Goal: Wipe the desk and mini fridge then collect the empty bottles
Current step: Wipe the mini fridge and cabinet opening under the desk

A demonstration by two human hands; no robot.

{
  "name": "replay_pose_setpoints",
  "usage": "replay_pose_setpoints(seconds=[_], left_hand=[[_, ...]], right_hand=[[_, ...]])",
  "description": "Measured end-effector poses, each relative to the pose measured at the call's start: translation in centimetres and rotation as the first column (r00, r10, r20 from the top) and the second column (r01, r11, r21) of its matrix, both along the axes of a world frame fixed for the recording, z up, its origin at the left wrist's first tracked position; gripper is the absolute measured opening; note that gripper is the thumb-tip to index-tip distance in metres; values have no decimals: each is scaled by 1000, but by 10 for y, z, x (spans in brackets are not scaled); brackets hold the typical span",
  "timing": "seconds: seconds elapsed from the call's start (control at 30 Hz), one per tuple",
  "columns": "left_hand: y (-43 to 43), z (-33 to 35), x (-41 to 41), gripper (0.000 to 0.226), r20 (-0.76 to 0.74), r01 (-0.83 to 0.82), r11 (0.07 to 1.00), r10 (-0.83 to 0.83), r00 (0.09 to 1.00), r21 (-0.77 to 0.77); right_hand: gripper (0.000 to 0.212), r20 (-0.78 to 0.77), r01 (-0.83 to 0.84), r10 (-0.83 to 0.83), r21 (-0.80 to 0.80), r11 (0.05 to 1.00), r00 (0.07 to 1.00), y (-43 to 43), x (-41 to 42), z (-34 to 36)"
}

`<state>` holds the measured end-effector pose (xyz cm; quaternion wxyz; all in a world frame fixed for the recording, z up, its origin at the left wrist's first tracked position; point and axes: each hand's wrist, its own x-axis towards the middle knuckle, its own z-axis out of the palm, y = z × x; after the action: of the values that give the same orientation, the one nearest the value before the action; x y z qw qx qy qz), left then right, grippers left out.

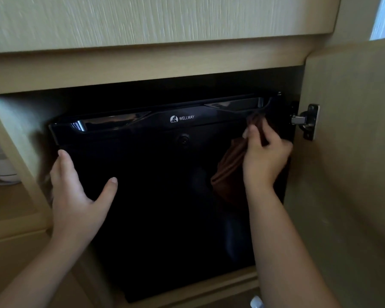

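Observation:
A black mini fridge (156, 196) with a white WELLWAY logo sits inside a light wooden cabinet, its glossy door facing me. My left hand (76, 194) rests on the door's left edge, thumb spread across the front and fingers reaching round the side. My right hand (265, 156) grips a brown cloth (229, 170) against the door's upper right corner, the cloth hanging down beneath the fingers. No bottles are in view.
The open cabinet door (347, 174) stands at the right, with a metal hinge (307, 121) close to my right hand. The desk's wooden front (142, 23) overhangs the fridge. The cabinet's left wall (16, 134) is close to my left hand.

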<state>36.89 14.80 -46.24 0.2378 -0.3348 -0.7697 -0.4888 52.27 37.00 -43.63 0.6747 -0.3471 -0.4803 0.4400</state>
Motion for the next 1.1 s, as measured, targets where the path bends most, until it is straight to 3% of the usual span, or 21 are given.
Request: replay_pose_setpoints(seconds=[0.1,0.33,0.47,0.6,0.73,0.8,0.93,1.1], left_hand=[[-1,-2,-1,95,-8,11,1000,-11,1000,-6],[-7,-29,-1,109,75,66,997,-63,995,-37],[-13,-61,2,103,115,101,991,-91,989,-88],[-20,-82,3,100,193,179,979,-158,968,-101],[-19,-103,7,97,284,196,979,-173,943,-55],[-19,-115,10,97,333,210,977,-183,925,-46],[-21,-130,9,99,358,213,975,-176,917,-67],[-20,-135,6,100,318,182,979,-144,937,-92]], right_hand=[[36,-3,44,-44,45,998,999,-5,-8,4],[37,-30,93,-102,-222,970,994,-3,4,-82],[38,12,108,-112,-376,920,994,-12,6,-137],[35,43,120,-112,-346,930,993,-13,7,-142],[30,8,105,-105,-76,992,994,-12,-4,-107],[34,-28,139,-140,-35,990,990,-12,-12,-106],[36,-37,210,-219,-162,964,975,-4,-11,-147],[35,113,217,-187,-407,887,976,6,7,-217]])
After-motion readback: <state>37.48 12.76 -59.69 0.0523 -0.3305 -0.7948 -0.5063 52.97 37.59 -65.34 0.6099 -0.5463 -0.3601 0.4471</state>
